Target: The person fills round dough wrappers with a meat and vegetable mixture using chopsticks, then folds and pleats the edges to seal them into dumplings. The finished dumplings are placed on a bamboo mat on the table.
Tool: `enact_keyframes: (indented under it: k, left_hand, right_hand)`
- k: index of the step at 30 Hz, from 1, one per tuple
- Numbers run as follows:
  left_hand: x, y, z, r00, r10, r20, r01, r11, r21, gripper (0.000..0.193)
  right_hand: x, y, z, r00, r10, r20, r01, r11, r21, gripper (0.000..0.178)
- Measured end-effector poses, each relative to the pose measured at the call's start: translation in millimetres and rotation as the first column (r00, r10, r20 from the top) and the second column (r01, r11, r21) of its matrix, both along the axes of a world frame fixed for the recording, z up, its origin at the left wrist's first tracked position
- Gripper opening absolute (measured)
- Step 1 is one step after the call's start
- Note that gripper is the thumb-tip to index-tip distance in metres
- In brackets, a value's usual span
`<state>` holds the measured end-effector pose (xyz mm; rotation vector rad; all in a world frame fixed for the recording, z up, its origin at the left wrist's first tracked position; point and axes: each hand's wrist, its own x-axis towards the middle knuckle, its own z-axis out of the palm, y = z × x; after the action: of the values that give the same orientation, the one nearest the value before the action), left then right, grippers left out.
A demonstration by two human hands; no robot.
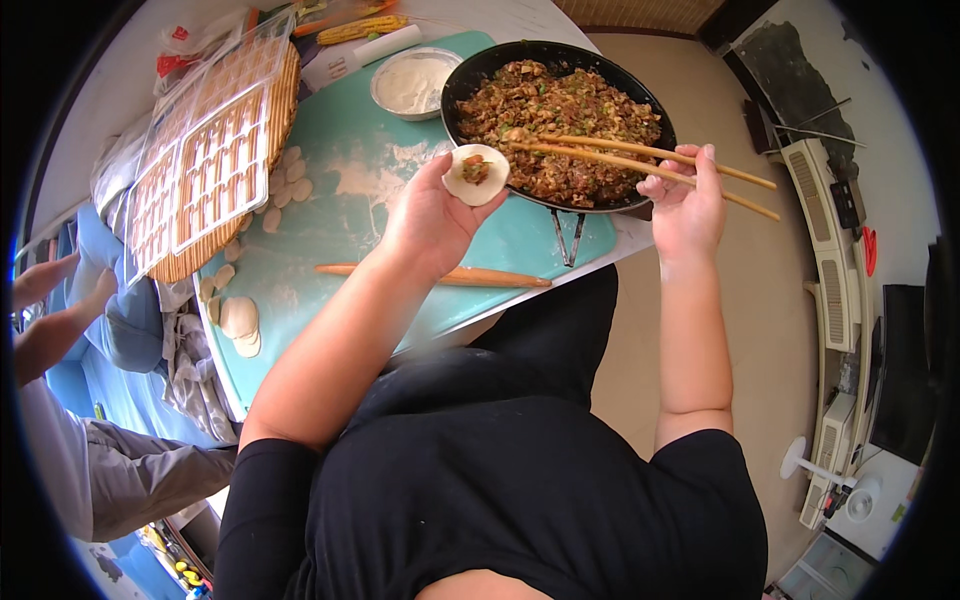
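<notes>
My left hand cradles a round dumpling wrapper with a small lump of filling at its middle. Wooden chopsticks are gripped in my right hand; their tips hover at the near left part of the pan, with a bit of filling at them. The black pan is heaped with brown minced filling flecked with green. Behind my left wrist, a tapered wooden rolling pin lies on the floury green mat, its middle hidden by my arm.
A bowl of flour stands left of the pan. Clear plastic dumpling trays rest on a round woven board at the far left. Loose wrappers lie along the mat's left side. Corn sits at the back. Another person's arms show at left.
</notes>
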<state>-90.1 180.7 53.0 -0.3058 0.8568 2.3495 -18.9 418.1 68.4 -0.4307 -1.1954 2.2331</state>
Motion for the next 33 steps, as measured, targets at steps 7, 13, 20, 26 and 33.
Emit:
enact_keyframes:
  k: [7,13,20,26,33]
  left_hand:
    - [6.4,0.9,9.5,0.997,-0.068,-0.040,0.071,0.995,0.065,0.040]
    - [7.5,-3.6,9.3,0.994,-0.106,-0.030,0.108,0.987,0.116,0.042]
    - [15.4,-4.9,16.3,0.987,-0.158,-0.002,0.156,0.973,0.169,0.045]
    - [21.8,-8.4,23.4,0.967,-0.253,0.001,0.250,0.955,0.159,0.047]
    - [24.5,-12.0,19.4,0.940,-0.342,-0.003,0.336,0.922,0.195,0.049]
  right_hand:
    - [15.3,-24.5,14.9,0.940,0.300,-0.162,-0.231,0.910,0.343,0.028]
    - [9.5,-19.7,25.8,0.915,0.339,-0.218,-0.244,0.897,0.368,0.027]
    - [6.8,-11.1,32.7,0.962,0.221,-0.163,-0.170,0.946,0.277,0.029]
    - [1.9,2.4,35.7,0.954,0.287,-0.088,-0.263,0.940,0.217,0.031]
    - [-5.9,18.2,30.7,0.865,0.490,-0.110,-0.462,0.862,0.208,0.031]
